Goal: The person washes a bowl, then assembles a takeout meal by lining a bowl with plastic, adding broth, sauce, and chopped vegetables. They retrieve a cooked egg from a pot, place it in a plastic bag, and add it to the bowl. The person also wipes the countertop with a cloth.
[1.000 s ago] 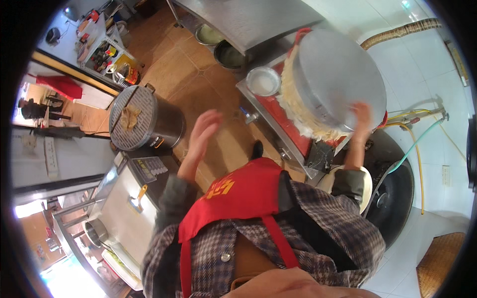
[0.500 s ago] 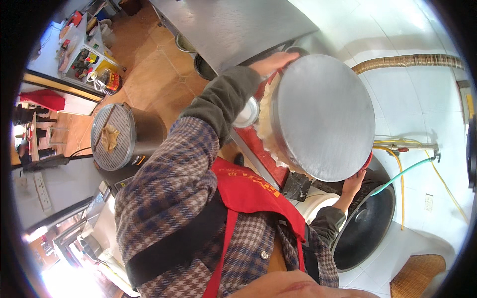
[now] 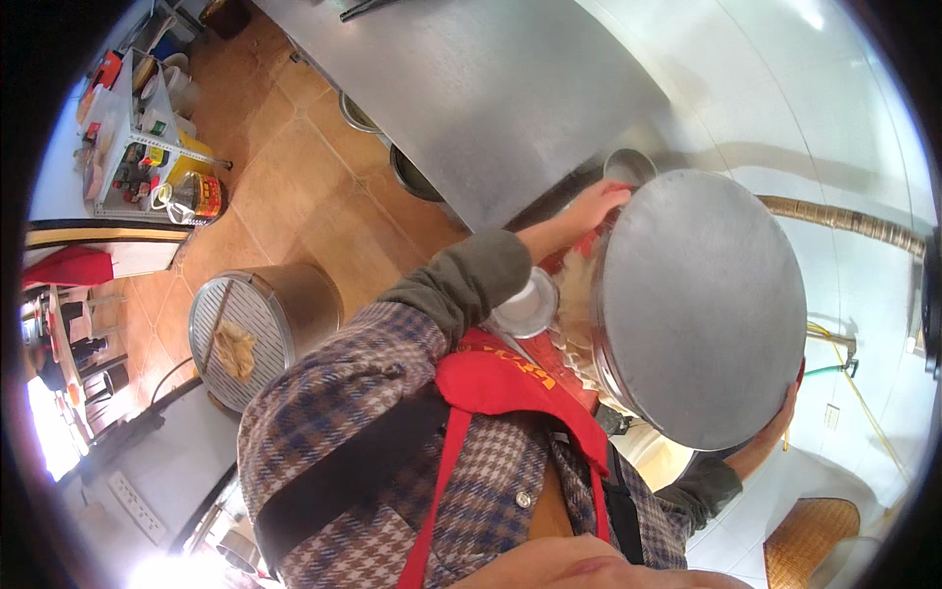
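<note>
A large round grey metal disc point(image 3: 702, 309) with a banded side takes up the right of the view, its flat face toward me. My left hand point(image 3: 599, 208) grips its far left edge, with a bit of red cloth by the fingers. At its near right edge, my right hand point(image 3: 783, 420) is closed round the rim, its fingers partly hidden. Pale, ruffled cloth-like material point(image 3: 574, 329) shows along the disc's left side, above a red surface point(image 3: 549, 353). What lies behind the disc is hidden.
A steel worktable point(image 3: 471, 98) stretches beyond my left arm. Beside the disc are a metal bowl point(image 3: 530, 306), a metal cup point(image 3: 629, 169) and a cream bucket point(image 3: 655, 457). A slatted-top metal drum point(image 3: 240, 339) stands on the tiled floor at left. A ribbed pipe point(image 3: 844, 216) runs along the wall.
The disc and both my hands sit farther right and lower in the view, which has itself shifted. The black wok seen earlier behind my right hand is now hidden. Both hands keep hold.
</note>
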